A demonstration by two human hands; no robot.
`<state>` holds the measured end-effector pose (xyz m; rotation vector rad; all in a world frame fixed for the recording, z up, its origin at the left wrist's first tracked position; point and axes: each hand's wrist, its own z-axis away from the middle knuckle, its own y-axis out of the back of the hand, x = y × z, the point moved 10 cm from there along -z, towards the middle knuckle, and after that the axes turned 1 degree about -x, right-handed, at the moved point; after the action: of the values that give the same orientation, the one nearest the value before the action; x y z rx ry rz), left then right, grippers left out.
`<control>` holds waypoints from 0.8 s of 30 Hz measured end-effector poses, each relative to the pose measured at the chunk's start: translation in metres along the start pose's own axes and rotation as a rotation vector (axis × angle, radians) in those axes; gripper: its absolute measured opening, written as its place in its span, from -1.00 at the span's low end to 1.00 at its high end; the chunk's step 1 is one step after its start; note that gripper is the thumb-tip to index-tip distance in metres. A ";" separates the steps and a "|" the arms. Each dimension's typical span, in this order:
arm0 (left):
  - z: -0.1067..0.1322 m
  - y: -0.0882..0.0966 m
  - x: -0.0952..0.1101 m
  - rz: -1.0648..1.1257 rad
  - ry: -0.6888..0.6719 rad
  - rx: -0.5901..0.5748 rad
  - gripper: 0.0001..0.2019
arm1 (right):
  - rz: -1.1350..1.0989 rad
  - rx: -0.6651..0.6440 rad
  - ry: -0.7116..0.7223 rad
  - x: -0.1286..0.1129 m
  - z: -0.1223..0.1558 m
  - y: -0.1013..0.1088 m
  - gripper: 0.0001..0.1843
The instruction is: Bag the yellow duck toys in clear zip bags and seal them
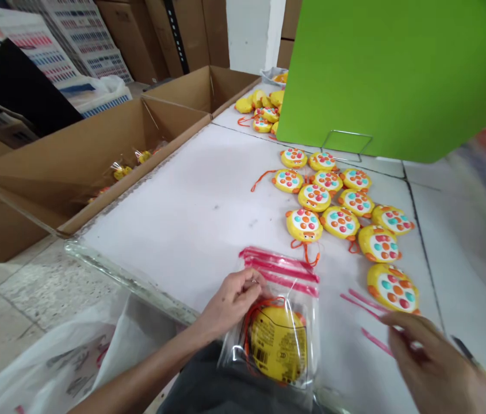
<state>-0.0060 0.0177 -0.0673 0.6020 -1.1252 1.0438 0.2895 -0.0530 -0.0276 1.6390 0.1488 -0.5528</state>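
Note:
A clear plastic bag (312, 333) with pink bands across its top lies at the table's near edge. Inside it is a yellow toy (279, 345), its back with printed text and a barcode facing up, along with an orange cord. My left hand (240, 293) pinches the bag's left side just below the pink bands. Over to the right, my right hand (432, 356) is slightly blurred, its fingers curled beside thin pink strips (374, 339) on the table. Whether it grips one of them is hidden. Several yellow toys (341, 223) with coloured buttons lie face up beyond the bag.
Open cardboard boxes (108, 132) stand along the table's left side, with bagged toys in the nearer one. A green board (381, 75) rises at the back, near a pile of yellow toys (264, 106). A thin dark-tipped tool (479, 368) lies by my right hand.

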 end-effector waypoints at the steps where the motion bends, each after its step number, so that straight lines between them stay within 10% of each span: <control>1: 0.001 0.000 0.000 0.008 0.005 0.004 -0.89 | -0.139 -0.061 0.010 -0.025 -0.006 -0.013 -0.71; 4: 0.001 0.000 -0.001 0.022 0.006 0.016 -0.88 | -0.458 -0.406 0.014 -0.081 -0.022 -0.065 -0.67; 8: -0.001 -0.001 0.003 0.034 -0.049 0.003 -0.87 | -0.719 -0.628 -0.011 -0.095 -0.028 -0.100 -0.73; 24: 0.004 0.010 -0.003 -0.028 -0.034 0.117 -0.88 | -0.482 -0.411 0.298 -0.073 -0.004 -0.071 -0.74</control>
<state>-0.0166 0.0176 -0.0703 0.7290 -1.0878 1.0836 0.1980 -0.0219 -0.0599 1.2694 0.8397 -0.5880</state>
